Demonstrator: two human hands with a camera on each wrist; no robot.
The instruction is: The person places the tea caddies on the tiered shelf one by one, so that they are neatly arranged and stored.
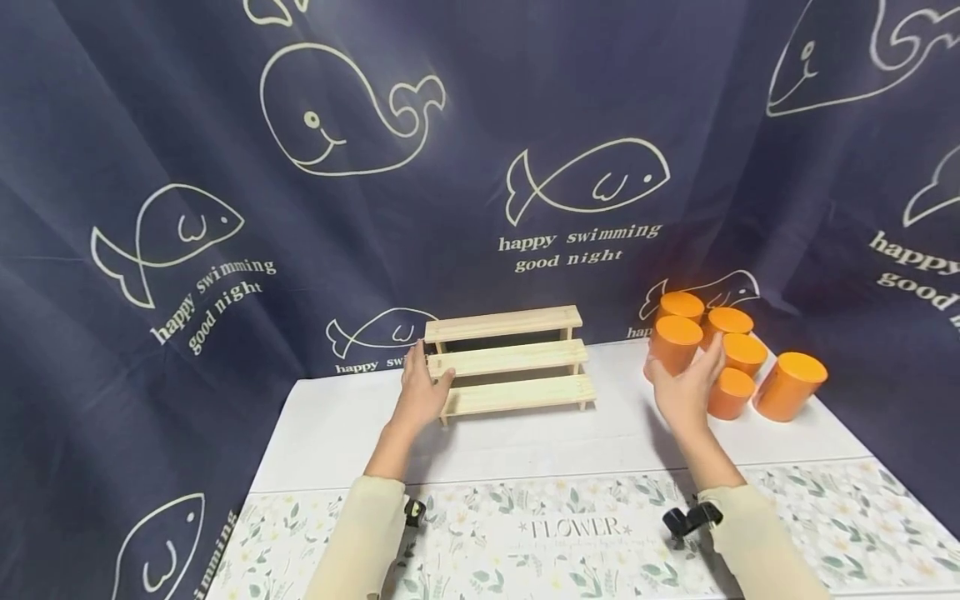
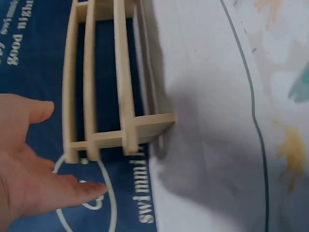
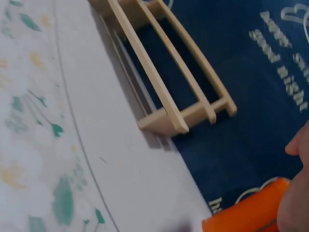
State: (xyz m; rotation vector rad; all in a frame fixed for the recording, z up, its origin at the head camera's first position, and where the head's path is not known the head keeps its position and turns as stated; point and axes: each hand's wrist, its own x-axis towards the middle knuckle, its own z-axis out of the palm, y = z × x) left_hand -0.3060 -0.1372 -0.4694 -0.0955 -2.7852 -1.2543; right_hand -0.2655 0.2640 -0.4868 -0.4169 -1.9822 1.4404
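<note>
A three-tier wooden step rack (image 1: 510,360) of pale slats stands at the back of the white table. Beside its left end is my left hand (image 1: 422,392), fingers extended; in the left wrist view this hand (image 2: 29,169) shows a gap to the slats and holds nothing. My right hand (image 1: 684,392) grips an orange cylinder (image 1: 677,337), thumb on its left side and fingers on its right. In the right wrist view the orange cylinder (image 3: 248,210) is partly covered by the hand (image 3: 295,193). Its underside is hidden in the head view.
Several more orange cylinders of different sizes, among them a small one (image 1: 731,393) and a larger one (image 1: 791,386), stand close together at the table's right. A dark blue curtain (image 1: 465,267) hangs behind. A flower-printed cloth (image 1: 570,500) covers the table's front.
</note>
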